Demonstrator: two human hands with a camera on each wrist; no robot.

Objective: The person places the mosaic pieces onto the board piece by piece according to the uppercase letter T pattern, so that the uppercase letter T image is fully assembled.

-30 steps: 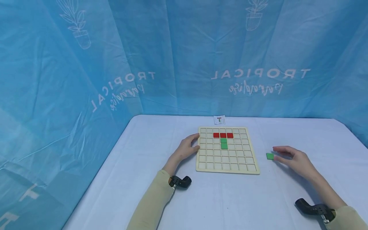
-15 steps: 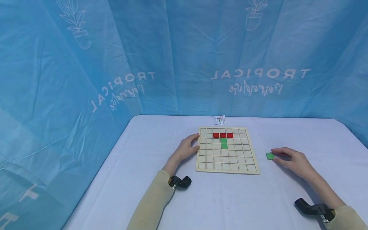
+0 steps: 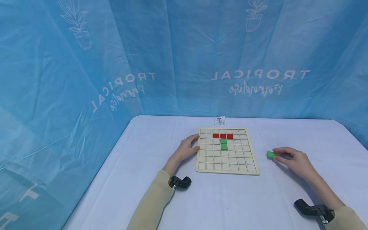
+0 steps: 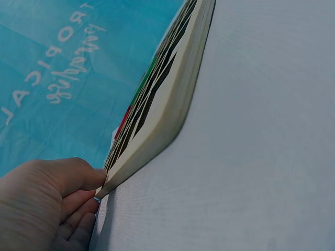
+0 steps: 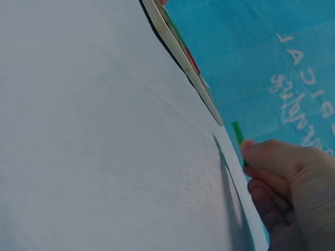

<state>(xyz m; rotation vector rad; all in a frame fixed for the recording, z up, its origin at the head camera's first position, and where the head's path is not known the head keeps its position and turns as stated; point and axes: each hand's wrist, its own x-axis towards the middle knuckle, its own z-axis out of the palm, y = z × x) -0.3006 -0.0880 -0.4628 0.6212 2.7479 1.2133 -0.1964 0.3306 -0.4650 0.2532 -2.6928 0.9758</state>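
Note:
A pale wooden grid board (image 3: 227, 151) lies flat on the white table. Three red square tiles (image 3: 223, 136) fill a row near its far side, with two green tiles (image 3: 224, 144) in a column below the middle one. My left hand (image 3: 184, 150) holds the board's left edge; in the left wrist view, thumb (image 4: 86, 175) and fingertips meet at the rim (image 4: 157, 130). To the right of the board, my right hand (image 3: 294, 159) pinches a loose green tile (image 3: 270, 155) between thumb and fingers. The right wrist view shows this green tile (image 5: 238, 133) edge-on, partly covered by the thumb.
A small printed card (image 3: 219, 120) with a red and green T-shaped pattern lies behind the board. Blue printed cloth (image 3: 184, 57) hangs along the table's back and left sides. Black wrist cameras (image 3: 180, 182) are strapped to both forearms.
The loose green tile has tipped within the right hand's fingers, and its position has hardly shifted. The left hand and the board stay in place.

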